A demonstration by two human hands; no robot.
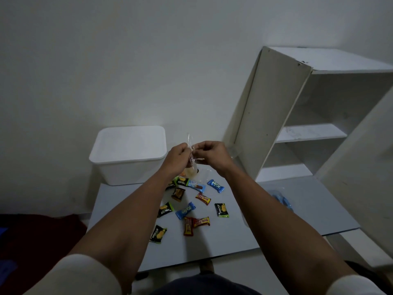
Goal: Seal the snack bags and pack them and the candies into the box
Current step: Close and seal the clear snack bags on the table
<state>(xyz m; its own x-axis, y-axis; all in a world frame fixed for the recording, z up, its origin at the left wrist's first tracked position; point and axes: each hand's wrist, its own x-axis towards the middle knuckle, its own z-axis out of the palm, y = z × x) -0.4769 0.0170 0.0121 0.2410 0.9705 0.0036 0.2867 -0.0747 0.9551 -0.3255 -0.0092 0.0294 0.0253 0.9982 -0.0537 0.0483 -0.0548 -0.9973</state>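
Note:
My left hand [177, 157] and my right hand [213, 155] are raised above the table, both pinching the neck of a clear plastic snack bag [190, 143]. The bag's yellowish contents [190, 172] hang below my hands. A thin tie [198, 159] sticks out between my fingers. Several wrapped candies lie scattered on the grey table [234, 241], among them a blue one [215, 185], a red one [203, 198] and a black and green one [221, 210]. A white box [127, 165] with its lid on stands at the table's back left.
A white open shelf unit [306, 133] stands at the back right against the wall. A clear packet with blue pieces [282, 201] lies on the table's right side. Another clear bag [204, 174] lies flat behind the candies. Dark red cloth [42, 231] is on the floor at left.

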